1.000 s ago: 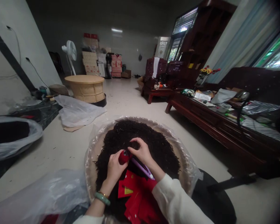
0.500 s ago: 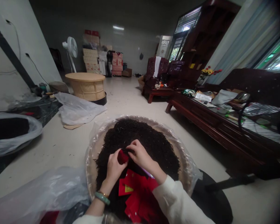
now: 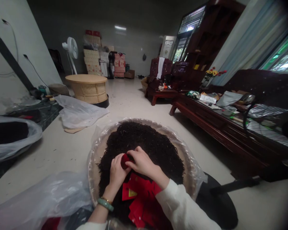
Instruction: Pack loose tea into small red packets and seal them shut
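Observation:
A round woven tray (image 3: 94,159) lined with clear plastic holds a heap of dark dried leaves (image 3: 144,143). My left hand (image 3: 117,174), with a green bangle on its wrist, is closed around a small red pouch (image 3: 124,160) above the heap. My right hand (image 3: 141,163) pinches at the mouth of that same pouch, fingers pressed together. Several flat red packets (image 3: 140,199) lie on the leaves under my forearms.
A crumpled clear plastic bag (image 3: 38,198) lies at the lower left. Another lined basket of dark leaves (image 3: 12,135) sits far left. A long dark wooden table (image 3: 220,126) with clutter runs along the right. A round wicker stand (image 3: 90,88) and a fan (image 3: 72,51) stand farther back.
My right hand has drawn back from the leaf heap onto the pouch's mouth. The purple item seen under my right wrist a second ago is now hidden.

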`<state>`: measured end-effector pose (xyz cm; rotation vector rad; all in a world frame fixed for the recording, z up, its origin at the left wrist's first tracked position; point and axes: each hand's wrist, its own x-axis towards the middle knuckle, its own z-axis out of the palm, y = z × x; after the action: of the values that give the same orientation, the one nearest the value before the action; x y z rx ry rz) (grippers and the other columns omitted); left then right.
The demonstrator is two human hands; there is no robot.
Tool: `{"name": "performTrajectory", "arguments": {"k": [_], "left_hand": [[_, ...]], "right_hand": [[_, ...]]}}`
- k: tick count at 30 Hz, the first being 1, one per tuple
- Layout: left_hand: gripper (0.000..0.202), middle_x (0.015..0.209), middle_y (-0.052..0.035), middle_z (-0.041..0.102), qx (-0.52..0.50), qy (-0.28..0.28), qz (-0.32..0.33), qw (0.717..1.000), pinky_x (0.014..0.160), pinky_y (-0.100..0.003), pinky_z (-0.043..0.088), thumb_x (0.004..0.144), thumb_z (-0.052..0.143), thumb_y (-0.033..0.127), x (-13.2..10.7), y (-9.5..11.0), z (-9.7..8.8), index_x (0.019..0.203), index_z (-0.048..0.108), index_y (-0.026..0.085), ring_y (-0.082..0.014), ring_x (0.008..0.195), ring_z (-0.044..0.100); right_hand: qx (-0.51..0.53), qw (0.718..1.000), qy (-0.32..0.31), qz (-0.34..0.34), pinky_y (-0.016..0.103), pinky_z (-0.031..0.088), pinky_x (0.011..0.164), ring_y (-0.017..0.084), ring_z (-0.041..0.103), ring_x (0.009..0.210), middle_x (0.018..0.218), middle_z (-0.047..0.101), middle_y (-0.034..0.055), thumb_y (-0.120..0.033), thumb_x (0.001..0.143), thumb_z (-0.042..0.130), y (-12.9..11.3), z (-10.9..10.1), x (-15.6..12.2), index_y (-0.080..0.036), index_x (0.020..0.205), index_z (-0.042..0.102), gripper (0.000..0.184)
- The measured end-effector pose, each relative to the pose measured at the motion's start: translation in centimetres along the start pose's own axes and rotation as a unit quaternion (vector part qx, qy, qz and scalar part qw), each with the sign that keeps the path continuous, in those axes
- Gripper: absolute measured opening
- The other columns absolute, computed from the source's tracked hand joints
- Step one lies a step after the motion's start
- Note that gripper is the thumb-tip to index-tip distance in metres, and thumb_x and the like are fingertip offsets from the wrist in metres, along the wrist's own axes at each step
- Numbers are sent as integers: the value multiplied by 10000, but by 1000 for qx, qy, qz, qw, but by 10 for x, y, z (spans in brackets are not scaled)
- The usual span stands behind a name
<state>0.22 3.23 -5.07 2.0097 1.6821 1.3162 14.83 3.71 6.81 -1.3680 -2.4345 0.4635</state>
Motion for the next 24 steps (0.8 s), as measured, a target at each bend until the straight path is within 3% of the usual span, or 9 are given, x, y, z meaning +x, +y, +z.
{"name": "performTrajectory", "arguments": {"k": [3,7,10,12,15,18,21,22,24], "left_hand": [[418,1080,-120,634,-4,2,6,1000,867,-450,501,685,631,209,1,0,-2,1097,576,165,-290,979,599],[377,1049,-88,624,-20,0,-13,1000,868,-442,502,703,635,211,2,2,-6,1076,579,197,-275,982,592],[385,1042,-81,622,-18,-5,-19,1000,869,-443,502,697,646,201,2,4,-7,1077,583,199,-276,982,591],[376,1029,-82,623,-14,-1,-19,1000,865,-443,505,707,652,225,2,3,-7,1077,587,194,-276,974,596],[365,1010,-86,623,-6,15,-15,1000,864,-436,510,729,656,279,5,-1,-11,1076,589,186,-271,961,605],[368,1014,-97,622,8,38,-13,999,879,-435,508,738,650,297,10,-7,-18,1078,590,170,-268,964,607],[388,1021,-100,615,12,54,-15,998,882,-440,512,733,648,307,14,-13,-25,1090,590,166,-267,961,611],[395,1020,-98,610,12,55,-18,998,877,-440,516,731,647,309,14,-15,-26,1097,589,169,-266,957,613],[408,1011,-95,603,11,54,-24,998,867,-440,523,730,645,311,14,-19,-28,1109,587,172,-267,947,618]], "right_hand": [[45,999,3,-9,317,442,808,216,537,931,907,645,69,-247,788,675,3,6,0,-181,992,627,219],[90,993,73,13,333,456,858,203,561,961,1007,615,64,-184,788,670,12,10,0,-193,1037,620,255],[109,993,33,15,301,489,770,171,589,835,1017,582,61,-229,762,708,20,13,1,-198,1033,651,279],[132,990,43,20,284,495,744,141,595,769,1029,579,59,-244,816,650,29,15,4,-204,1040,663,227],[90,991,66,73,325,471,869,174,603,951,1126,588,91,-201,910,489,47,19,13,-208,1164,613,283],[20,993,-5,117,435,387,997,278,466,1234,1317,507,171,-234,844,595,63,26,25,-177,1325,491,496],[-2,990,-66,124,558,377,963,399,400,1272,1387,433,224,-348,648,792,62,38,38,-186,1373,437,823],[-10,989,-81,121,582,380,945,424,404,1257,1377,440,227,-360,593,826,58,43,41,-191,1352,465,857],[-23,989,-101,102,574,401,922,423,448,1204,1310,502,206,-308,560,842,46,51,44,-196,1250,566,751]]}}
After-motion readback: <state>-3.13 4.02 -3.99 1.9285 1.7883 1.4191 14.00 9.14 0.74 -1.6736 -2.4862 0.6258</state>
